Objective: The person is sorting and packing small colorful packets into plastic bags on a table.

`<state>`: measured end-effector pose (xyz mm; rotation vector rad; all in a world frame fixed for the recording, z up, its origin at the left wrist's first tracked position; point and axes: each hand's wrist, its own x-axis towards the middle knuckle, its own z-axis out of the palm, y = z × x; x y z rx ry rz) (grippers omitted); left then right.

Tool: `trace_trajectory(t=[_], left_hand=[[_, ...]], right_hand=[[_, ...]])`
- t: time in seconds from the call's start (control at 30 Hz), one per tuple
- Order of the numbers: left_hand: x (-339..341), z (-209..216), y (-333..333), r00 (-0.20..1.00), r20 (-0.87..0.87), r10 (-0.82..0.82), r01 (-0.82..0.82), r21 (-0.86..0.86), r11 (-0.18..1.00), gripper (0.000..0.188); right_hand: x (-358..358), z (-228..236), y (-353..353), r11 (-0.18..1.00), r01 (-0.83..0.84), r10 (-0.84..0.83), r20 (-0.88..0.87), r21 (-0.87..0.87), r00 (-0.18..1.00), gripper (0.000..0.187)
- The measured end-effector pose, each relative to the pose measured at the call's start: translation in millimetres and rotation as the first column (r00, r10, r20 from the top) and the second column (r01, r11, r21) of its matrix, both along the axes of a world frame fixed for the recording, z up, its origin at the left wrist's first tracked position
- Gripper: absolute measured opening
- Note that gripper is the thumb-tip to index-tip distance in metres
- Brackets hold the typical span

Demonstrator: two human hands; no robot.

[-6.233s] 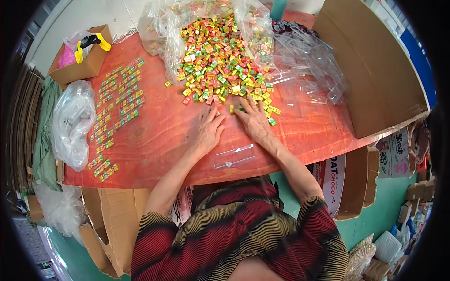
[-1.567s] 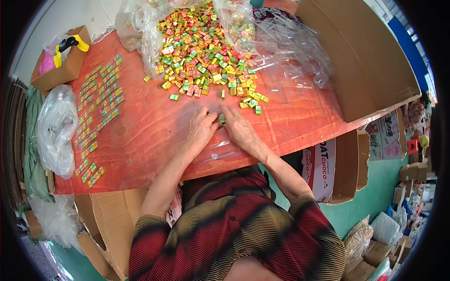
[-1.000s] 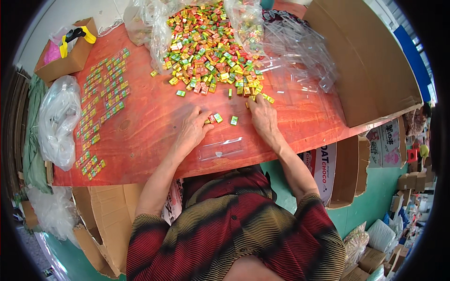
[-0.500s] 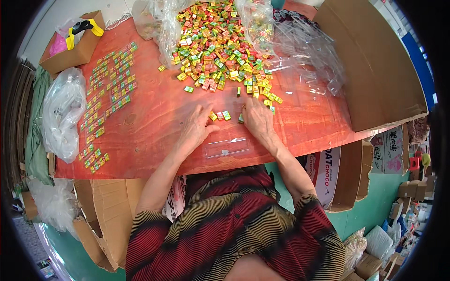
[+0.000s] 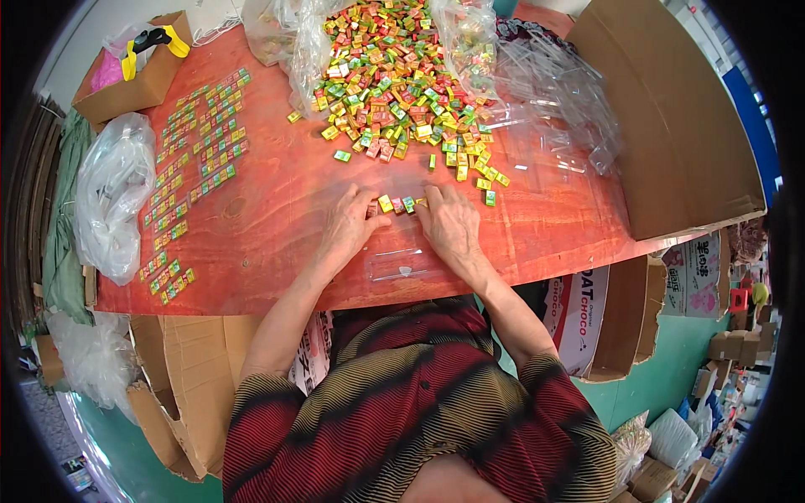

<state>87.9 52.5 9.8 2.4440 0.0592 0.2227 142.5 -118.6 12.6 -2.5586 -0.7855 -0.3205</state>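
Note:
A short row of small coloured boxes (image 5: 397,204), yellow, red and green, lies between my hands on the red table. At its left end my left hand (image 5: 350,226) has thumb and fingers closed about a reddish small box (image 5: 373,208). The fingers of my right hand (image 5: 453,228) close on a yellow small box (image 5: 421,204) at the other end; the fingers partly hide it. Just below the row, near the table's front edge, lies a clear plastic case (image 5: 398,267). Beyond my hands spreads a big heap of similar small boxes (image 5: 394,84).
Rows of small boxes (image 5: 220,134) lie on the left of the red table (image 5: 285,193). Clear plastic cases (image 5: 553,92) are piled at right beside a large cardboard box (image 5: 671,117). A plastic bag (image 5: 115,197) and an open carton (image 5: 134,80) stand at left.
My right hand has moved left to the row, bringing a small box against its right end. My left hand stays near the left end. The view has shifted slightly.

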Motion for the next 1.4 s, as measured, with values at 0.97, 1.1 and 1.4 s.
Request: trace_trajectory(t=[0.97, 1.1, 1.4], left_hand=[[9, 4, -2, 0.981, -0.081, -0.177, 0.174, -0.048, 0.984, 0.039], [7, 1, -2, 0.979, -0.092, -0.180, 0.179, -0.025, 0.984, 0.040], [-2, -4, -27, 0.997, 0.037, -0.074, 0.069, 0.116, 0.991, 0.040]], right_hand=[[13, 2, -15, 0.938, -0.342, 0.346, -0.226, 0.059, 0.910, 0.041], [13, -5, -12, 0.931, -0.359, 0.365, -0.192, 0.064, 0.911, 0.040], [14, 4, -19, 0.914, -0.399, 0.404, -0.270, 0.074, 0.874, 0.041]])
